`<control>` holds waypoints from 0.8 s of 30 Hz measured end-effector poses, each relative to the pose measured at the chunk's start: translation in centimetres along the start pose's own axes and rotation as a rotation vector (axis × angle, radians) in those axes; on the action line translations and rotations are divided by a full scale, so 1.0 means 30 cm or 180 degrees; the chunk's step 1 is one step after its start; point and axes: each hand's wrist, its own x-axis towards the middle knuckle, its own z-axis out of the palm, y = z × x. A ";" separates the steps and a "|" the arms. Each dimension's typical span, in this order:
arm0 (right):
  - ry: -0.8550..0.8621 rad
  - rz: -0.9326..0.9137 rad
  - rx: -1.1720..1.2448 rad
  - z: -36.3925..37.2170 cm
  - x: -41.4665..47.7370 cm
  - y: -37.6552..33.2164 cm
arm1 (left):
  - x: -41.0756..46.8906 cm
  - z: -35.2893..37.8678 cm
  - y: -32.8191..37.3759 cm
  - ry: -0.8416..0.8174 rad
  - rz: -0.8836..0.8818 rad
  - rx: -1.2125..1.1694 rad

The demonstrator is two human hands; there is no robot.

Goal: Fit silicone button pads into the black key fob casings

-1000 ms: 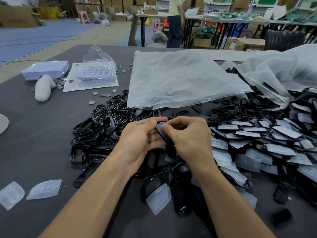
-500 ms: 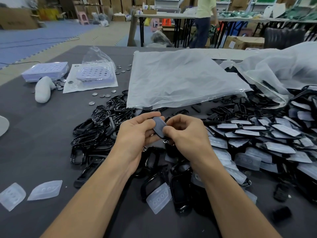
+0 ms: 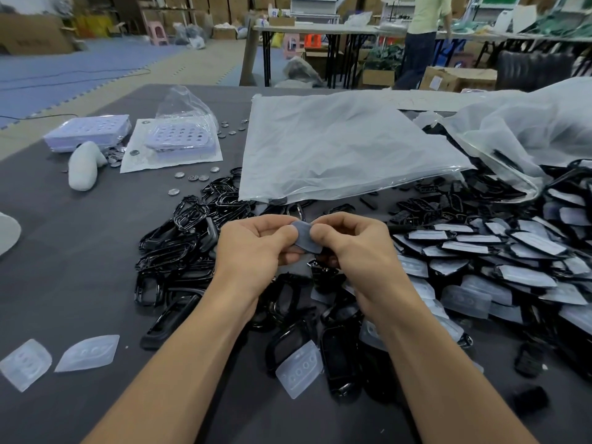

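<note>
There it was: the silicone button pad (image 3: 306, 238), grey and slightly bent, pinched up above the middle of the desk (image 3: 64, 283). The left hand (image 3: 253, 248) had fingers curled under the pad's left side with the thumb pressed on top. The right hand (image 3: 355, 245) gripped the right side the same way. Something black showed just beneath the pad, but I could not tell whether the hands held it. Under and left of the hands sprawled a heap of empty black casings (image 3: 179, 248). Off to the right, padded casings (image 3: 528, 248) spread toward the desk's right edge. A loose pad (image 3: 299, 368) lay on casings toward the near edge, and two spare pads (image 3: 86, 352) sat by the near-left corner. A flat plastic bag (image 3: 336, 145) covered the far middle.
</note>
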 end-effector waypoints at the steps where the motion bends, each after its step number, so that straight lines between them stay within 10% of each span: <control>1: -0.0001 -0.0034 -0.0059 0.003 -0.001 0.002 | -0.001 0.001 -0.002 -0.0014 0.0009 0.0015; 24: 0.0128 -0.0387 -0.0296 0.011 -0.005 0.004 | -0.003 -0.007 -0.008 -0.0015 0.0221 0.0578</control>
